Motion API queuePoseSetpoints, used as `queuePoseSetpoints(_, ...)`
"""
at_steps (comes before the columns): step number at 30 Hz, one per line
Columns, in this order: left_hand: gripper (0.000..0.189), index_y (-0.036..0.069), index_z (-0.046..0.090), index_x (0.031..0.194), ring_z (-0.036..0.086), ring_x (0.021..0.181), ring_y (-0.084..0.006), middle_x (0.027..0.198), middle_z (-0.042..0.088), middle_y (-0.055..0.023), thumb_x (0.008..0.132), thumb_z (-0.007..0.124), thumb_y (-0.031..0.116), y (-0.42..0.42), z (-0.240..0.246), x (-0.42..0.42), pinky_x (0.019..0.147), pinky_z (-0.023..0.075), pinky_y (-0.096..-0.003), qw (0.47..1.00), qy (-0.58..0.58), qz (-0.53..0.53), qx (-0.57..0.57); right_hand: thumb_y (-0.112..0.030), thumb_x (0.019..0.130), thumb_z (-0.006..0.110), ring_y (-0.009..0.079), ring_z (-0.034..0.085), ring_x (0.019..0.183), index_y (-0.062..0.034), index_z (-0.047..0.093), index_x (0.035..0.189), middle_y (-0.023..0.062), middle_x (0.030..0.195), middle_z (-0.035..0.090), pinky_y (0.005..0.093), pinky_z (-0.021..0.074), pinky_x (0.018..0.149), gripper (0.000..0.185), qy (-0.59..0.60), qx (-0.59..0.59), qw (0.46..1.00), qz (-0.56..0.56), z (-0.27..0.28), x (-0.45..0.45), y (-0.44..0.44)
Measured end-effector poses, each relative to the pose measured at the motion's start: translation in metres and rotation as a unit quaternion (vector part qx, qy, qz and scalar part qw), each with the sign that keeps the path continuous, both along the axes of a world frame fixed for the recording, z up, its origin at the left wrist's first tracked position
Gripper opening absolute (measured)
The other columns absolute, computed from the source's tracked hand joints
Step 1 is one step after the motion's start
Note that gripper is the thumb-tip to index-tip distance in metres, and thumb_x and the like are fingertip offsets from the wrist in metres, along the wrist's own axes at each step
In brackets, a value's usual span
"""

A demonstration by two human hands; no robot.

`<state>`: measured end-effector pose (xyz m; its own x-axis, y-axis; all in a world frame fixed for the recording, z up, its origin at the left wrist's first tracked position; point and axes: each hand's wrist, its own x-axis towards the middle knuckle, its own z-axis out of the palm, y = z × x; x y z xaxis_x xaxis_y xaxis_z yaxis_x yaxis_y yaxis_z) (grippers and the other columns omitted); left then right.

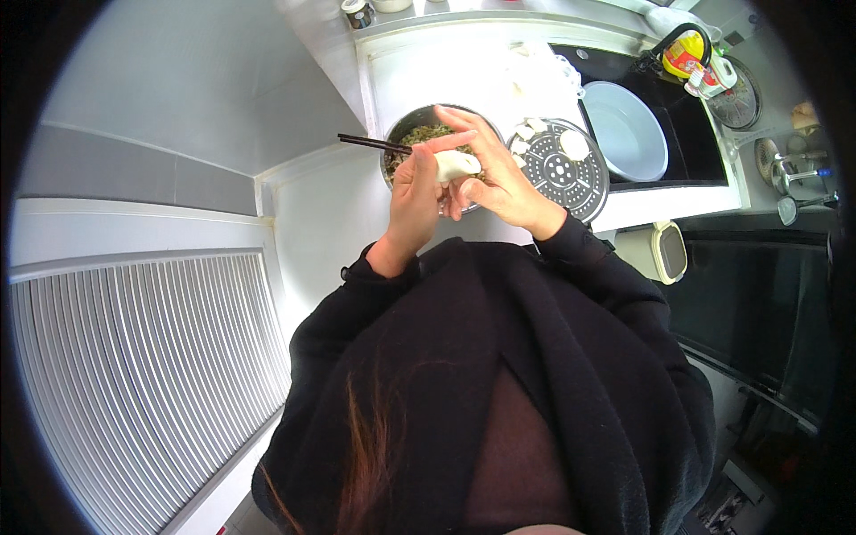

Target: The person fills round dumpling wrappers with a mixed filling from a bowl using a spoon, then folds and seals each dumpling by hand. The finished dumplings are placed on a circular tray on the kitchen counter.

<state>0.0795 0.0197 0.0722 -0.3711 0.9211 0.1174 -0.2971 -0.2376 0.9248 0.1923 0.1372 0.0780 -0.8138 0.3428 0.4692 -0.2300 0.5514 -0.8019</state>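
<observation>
A folded dough wrapper [456, 165] is held between my two hands over a metal bowl [396, 127] of chopped filling [428, 134]. My left hand [416, 200] grips the dough's left end. At its right end, my right hand [498, 177] touches the dough with thumb and fingers, the index finger raised. Dark chopsticks [371, 141] lie over the bowl's left rim, their far ends hidden by my left hand. Right of the bowl is a round perforated black tray [560, 190], bearing a round white wrapper [574, 145] and several small dough pieces [524, 132].
A light blue basin [625, 134] stands in the dark sink [695, 140] at the right. A black faucet [689, 30] and a yellow bottle [679, 57] are behind it. Ladles [782, 177] hang on the far right. A lidded bin [669, 253] is at the counter's front edge.
</observation>
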Motion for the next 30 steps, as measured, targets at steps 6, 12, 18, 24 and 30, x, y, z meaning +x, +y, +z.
queuePoseSetpoints(6, 0.065, 0.004, 0.059, 0.132, 0.054, 0.052, -0.0052, 0.068, 0.063, -0.0029, 0.109, 0.023, 0.053, -0.001, -0.010, -0.002, 0.047, 0.0397, -0.0181, 0.998, 0.012, -0.051, 0.020, -0.036, 0.096, 0.053, 0.0381, 0.047, 0.136, -0.0055, 0.066, 0.115, 0.0237, 0.147, 0.048, 0.0463, 0.0376, 0.110, 0.039, 0.044, -0.018, 0.999, 0.019, -0.001, -0.008, -0.001)
queuePoseSetpoints(12, 0.064, 0.003, 0.059, 0.132, 0.055, 0.053, -0.0056, 0.069, 0.063, -0.0031, 0.109, 0.024, 0.052, -0.003, -0.010, 0.000, 0.050, 0.0408, -0.0181, 0.997, 0.051, -0.046, 0.045, -0.037, 0.096, 0.054, 0.0363, 0.053, 0.129, -0.0058, 0.070, 0.115, 0.0191, 0.139, 0.057, 0.0454, 0.0414, 0.107, 0.040, 0.033, 0.074, 0.997, -0.016, 0.011, -0.002, 0.000)
queuePoseSetpoints(18, 0.062, 0.003, 0.058, 0.134, 0.055, 0.054, -0.0053, 0.071, 0.063, -0.0025, 0.109, 0.026, 0.050, -0.005, -0.006, 0.002, 0.051, 0.0412, -0.0175, 0.995, 0.069, -0.035, 0.061, -0.038, 0.095, 0.058, 0.0360, 0.054, 0.126, -0.0087, 0.071, 0.117, 0.0169, 0.134, 0.062, 0.0454, 0.0423, 0.105, 0.040, 0.037, 0.106, 0.993, -0.025, 0.014, -0.003, 0.001)
queuePoseSetpoints(24, 0.064, 0.003, 0.059, 0.135, 0.055, 0.056, -0.0060, 0.072, 0.063, -0.0020, 0.108, 0.026, 0.052, -0.006, -0.005, 0.004, 0.053, 0.0425, -0.0191, 0.992, 0.078, -0.049, 0.083, -0.032, 0.096, 0.058, 0.0337, 0.056, 0.124, -0.0073, 0.072, 0.113, 0.0139, 0.131, 0.064, 0.0448, 0.0455, 0.102, 0.033, -0.012, 0.087, 0.996, -0.008, 0.024, 0.003, -0.005)
queuePoseSetpoints(30, 0.060, 0.003, 0.059, 0.136, 0.063, 0.082, -0.0146, 0.091, 0.067, -0.0078, 0.107, 0.037, 0.050, -0.009, 0.003, 0.004, 0.074, 0.0507, -0.0266, 0.978, 0.161, -0.070, 0.114, -0.043, 0.091, 0.064, 0.0345, 0.061, 0.117, -0.0052, 0.072, 0.100, 0.0152, 0.116, 0.068, 0.0437, 0.0495, 0.098, 0.040, -0.007, 0.263, 0.965, -0.014, 0.042, 0.007, -0.010)
